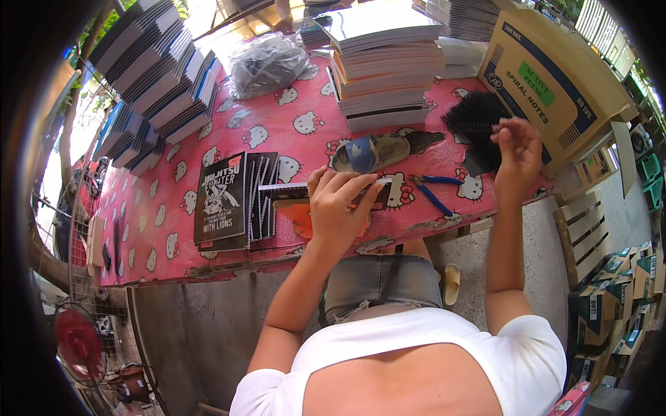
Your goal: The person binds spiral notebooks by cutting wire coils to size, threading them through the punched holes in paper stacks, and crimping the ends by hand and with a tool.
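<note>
My left hand [340,201] grips an unbound-looking notebook [284,188] held on edge at the table's front, its row of punched holes facing up. An orange piece [297,216] shows below it. My right hand [517,149] is raised at the right, fingers curled at the edge of a pile of black spiral coils [475,118]; it appears to pinch one coil. Between the hands lie blue-handled pliers [438,194], spread apart. Behind the left hand rests a blue and grey sandal-shaped item [374,152]. Black-covered notebooks [220,201] lie to the left, some with spirals showing.
A tall notebook stack [385,76] stands at the back centre, and more stacks [152,76] rise at the far left. A clear plastic bag [267,66] sits between them. At the right stands a brown carton [548,83]. The pink patterned cloth [163,215] covers the table.
</note>
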`<state>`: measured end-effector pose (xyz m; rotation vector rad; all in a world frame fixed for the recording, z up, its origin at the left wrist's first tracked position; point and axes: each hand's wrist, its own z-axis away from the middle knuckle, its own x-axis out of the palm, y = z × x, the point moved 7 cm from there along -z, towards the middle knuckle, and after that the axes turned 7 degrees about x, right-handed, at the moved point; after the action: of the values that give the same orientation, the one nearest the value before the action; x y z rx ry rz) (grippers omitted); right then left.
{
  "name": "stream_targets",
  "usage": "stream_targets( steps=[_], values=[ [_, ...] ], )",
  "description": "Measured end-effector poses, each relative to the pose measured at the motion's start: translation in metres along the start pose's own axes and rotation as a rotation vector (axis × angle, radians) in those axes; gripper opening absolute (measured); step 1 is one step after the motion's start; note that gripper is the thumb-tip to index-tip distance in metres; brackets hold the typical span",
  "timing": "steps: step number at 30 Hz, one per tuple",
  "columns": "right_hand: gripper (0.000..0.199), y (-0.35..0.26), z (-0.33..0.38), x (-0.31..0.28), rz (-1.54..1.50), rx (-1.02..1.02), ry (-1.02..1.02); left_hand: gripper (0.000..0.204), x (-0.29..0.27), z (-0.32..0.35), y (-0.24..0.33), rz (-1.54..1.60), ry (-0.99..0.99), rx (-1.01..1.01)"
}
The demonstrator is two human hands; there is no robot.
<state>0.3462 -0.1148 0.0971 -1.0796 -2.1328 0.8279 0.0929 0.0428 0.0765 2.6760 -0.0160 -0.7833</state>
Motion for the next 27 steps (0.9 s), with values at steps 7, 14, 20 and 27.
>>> stream_targets(
  steps=[7,14,20,27],
  values=[
    [0.026,0.116,0.053,-0.094,0.835,0.523,-0.285,0.012,0.001,0.0,0.001,-0.011,0.024,0.022],
    [0.04,0.155,0.025,0.013,0.994,0.11,-0.601,0.012,0.001,0.004,0.001,-0.019,0.029,0.018],
    [0.031,0.133,0.03,0.07,0.796,0.086,-0.619,0.013,-0.002,0.003,-0.003,-0.035,0.021,-0.044],
    [0.023,0.003,0.073,0.098,0.309,0.189,-0.76,0.016,0.0,-0.002,0.002,-0.017,-0.001,-0.027]
  ],
)
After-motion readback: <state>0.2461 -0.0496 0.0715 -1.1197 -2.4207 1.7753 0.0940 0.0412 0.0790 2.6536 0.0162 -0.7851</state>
